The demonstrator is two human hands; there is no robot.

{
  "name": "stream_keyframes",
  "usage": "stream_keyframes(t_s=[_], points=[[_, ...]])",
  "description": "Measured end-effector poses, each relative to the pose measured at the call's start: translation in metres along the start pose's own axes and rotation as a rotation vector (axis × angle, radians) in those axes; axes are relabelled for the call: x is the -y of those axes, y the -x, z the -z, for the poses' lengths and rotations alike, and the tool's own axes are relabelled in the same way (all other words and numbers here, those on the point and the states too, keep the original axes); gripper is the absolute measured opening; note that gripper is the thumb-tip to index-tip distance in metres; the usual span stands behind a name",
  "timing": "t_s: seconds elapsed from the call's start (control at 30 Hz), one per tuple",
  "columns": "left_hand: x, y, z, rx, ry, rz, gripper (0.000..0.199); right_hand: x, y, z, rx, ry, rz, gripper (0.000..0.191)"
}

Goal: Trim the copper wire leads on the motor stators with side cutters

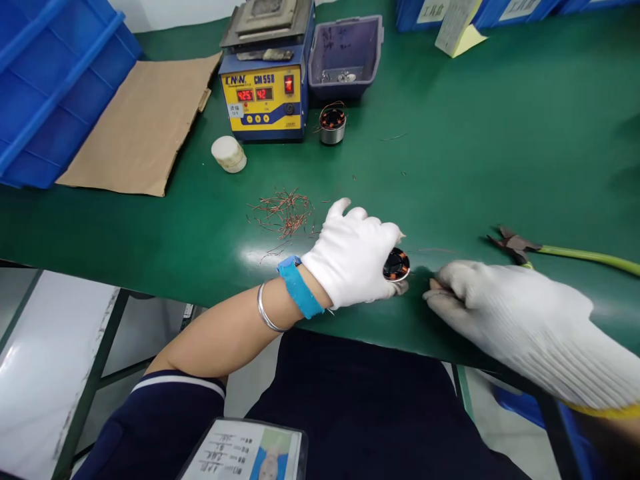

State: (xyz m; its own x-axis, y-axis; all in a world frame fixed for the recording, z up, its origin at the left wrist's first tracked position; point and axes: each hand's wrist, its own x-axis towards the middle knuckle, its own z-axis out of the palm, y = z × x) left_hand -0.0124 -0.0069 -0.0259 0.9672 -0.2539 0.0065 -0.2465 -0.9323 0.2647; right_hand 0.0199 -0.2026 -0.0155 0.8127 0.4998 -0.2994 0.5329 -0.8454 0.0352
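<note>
My left hand [357, 257], in a white glove, is closed round a small round coil part [397, 265] with a black and copper centre and a silvery rim. To its right, my right hand [500, 300], also gloved, has thumb and fingers pressed together just above the table; whatever they pinch is too small to make out. A thin wire lies between the two hands. Green-handled cutters [520, 247] rest behind my right hand. Left of my left hand is a loose pile of copper wire bits [285, 212]. A second coil part [333, 125] stands further back.
At the back stand a yellow and blue CM 558 heating unit [265, 100] and a grey bin [345, 57]. A white round block [229, 154], cardboard [135, 127] and a blue crate [55, 87] are on the left. More blue boxes [420, 15] line the back right.
</note>
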Motion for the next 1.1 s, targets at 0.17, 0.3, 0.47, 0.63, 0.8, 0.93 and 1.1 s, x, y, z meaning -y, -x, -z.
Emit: stream_keyframes(t_s=[0.17,0.3,0.47,0.63,0.8,0.93,1.1], points=[[0.003,0.007,0.011,0.006,0.004,0.028,0.085,-0.009,0.008,0.005,-0.121,-0.177,-0.138,0.047],[0.007,0.011,0.019,-0.016,0.021,-0.071,0.092,0.001,0.007,-0.003,-0.195,-0.212,-0.004,0.056],[0.008,0.007,0.017,0.173,0.121,-0.062,0.05,0.012,-0.008,-0.008,-0.003,-0.32,0.072,0.039],[0.007,0.005,0.014,0.16,0.192,-0.052,0.05,0.004,-0.004,-0.008,-0.05,-0.29,0.079,0.037],[0.008,0.005,0.013,0.143,0.204,-0.05,0.045,0.006,0.0,-0.006,-0.362,-0.033,0.231,0.038],[0.012,0.003,0.012,0.159,0.281,-0.029,0.047,0.004,-0.007,-0.007,-0.27,-0.131,0.227,0.044],[0.015,0.002,0.012,0.167,0.275,-0.057,0.046,-0.004,-0.021,-0.003,0.064,-0.494,0.172,0.041]])
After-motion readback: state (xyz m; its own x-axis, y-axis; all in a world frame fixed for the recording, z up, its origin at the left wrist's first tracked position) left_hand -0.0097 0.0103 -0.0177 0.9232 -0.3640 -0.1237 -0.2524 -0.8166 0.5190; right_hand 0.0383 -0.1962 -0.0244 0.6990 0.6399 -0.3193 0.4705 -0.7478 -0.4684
